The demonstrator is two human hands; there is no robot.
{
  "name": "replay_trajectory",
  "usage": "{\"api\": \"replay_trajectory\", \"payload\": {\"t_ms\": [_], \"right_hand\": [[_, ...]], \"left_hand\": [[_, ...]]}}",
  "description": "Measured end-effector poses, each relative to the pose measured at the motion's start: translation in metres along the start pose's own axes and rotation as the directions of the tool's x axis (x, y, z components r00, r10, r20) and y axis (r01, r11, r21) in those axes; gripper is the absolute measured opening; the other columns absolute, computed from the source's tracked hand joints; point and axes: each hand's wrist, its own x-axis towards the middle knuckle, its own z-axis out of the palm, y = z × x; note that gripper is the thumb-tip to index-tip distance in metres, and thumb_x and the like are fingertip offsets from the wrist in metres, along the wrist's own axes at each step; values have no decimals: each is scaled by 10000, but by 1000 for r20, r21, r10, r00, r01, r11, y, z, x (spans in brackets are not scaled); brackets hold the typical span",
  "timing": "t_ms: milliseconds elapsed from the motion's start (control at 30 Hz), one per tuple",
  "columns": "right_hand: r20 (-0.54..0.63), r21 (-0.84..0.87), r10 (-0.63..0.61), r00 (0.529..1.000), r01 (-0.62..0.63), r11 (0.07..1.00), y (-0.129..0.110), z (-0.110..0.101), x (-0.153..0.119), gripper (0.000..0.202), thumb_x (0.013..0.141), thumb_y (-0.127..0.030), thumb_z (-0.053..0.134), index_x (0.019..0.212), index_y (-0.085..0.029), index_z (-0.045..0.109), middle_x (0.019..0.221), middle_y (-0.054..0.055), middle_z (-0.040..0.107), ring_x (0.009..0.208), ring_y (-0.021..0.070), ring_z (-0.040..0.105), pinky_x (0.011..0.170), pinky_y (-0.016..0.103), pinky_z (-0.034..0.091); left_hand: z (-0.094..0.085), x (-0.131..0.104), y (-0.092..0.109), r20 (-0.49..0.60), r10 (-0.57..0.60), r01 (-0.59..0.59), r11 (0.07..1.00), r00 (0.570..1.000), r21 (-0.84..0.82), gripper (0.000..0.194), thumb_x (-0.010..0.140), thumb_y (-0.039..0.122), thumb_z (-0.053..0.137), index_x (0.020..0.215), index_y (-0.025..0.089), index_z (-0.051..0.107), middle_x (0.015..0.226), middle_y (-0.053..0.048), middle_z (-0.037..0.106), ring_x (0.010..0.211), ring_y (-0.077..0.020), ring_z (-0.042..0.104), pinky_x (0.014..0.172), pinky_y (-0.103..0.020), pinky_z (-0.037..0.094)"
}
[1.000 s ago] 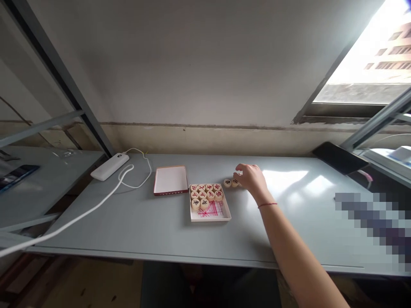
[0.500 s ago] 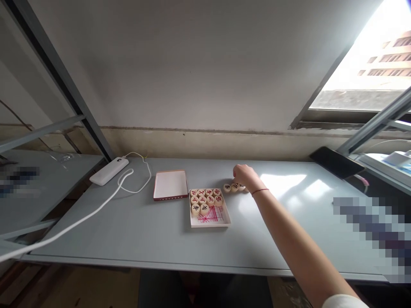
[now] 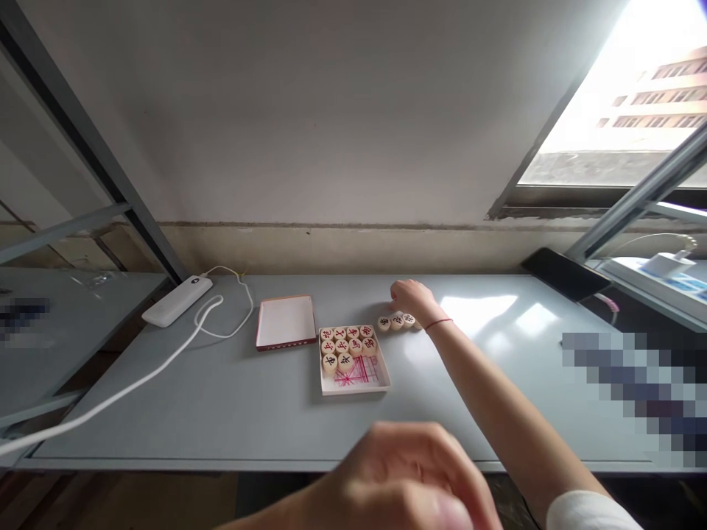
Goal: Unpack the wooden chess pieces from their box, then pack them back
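Observation:
My right hand is closed, reaching over the far side of a row of wooden xiangqi pieces with dark characters. The back of the hand hides whatever the fingers hold. A shallow white box stands left of the row. Its back rows hold red-marked pieces; two dark-marked pieces sit in front, and pink lines show on its bare floor. Near the camera, my left hand is blurred, its fingers curled in with nothing visible in them. A box lid lies inside up behind and left of the box.
A white power bank with a white cable lies at the left of the grey desk. A dark tablet or phone rests at the back right. Metal frame posts flank the desk, with a wall behind.
My left hand has come into view from below, close to the camera. The view has shifted slightly right. My right hand stays over the row, and the pieces in the box look unchanged.

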Motion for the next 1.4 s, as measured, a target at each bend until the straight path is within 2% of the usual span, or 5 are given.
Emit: {"api": "replay_trajectory", "payload": {"t_ms": [200,367,467,967,1400], "right_hand": [[-201,316,-37,979,101,943,-13,-14,-31,171,792,-322,602,870,-201,695,844,69,702,786,200,638,665,283,459],[-245,913,-232,941,305,273,-36,-9,-81,401,724,-520,658,892,-156,642,846,82,696,774,193,638,638,293,500],[-195,968,-265,945,228,102,-37,2,-94,445,687,-548,689,874,-152,613,818,71,686,747,174,630,628,292,500],[-143,927,-206,968,204,314,-11,9,-91,397,724,-510,679,899,-157,624,813,65,656,685,152,600,566,281,517],[-315,423,-658,684,722,547,-34,9,-116,46,785,-175,628,815,-208,640,772,17,623,754,159,538,745,323,492]], "left_hand": [[-73,58,15,-456,110,137,869,883,475,135,833,232,508,895,213,626,879,-17,624,776,-150,576,730,-293,488],[-119,70,-27,-335,199,158,595,921,788,293,849,226,566,1142,225,569,1150,-61,546,927,-179,594,829,-323,491],[-126,69,-35,-240,195,92,564,951,821,193,867,201,556,1056,215,597,1075,-47,573,897,-165,611,816,-299,491],[-116,47,-53,12,0,-11,321,1000,947,107,775,223,669,678,211,624,985,-3,671,1072,-240,487,871,-391,379],[-133,40,-57,-158,-90,176,237,983,956,698,681,399,722,1311,239,466,1372,-113,458,1302,-321,344,1033,-475,340]]}}
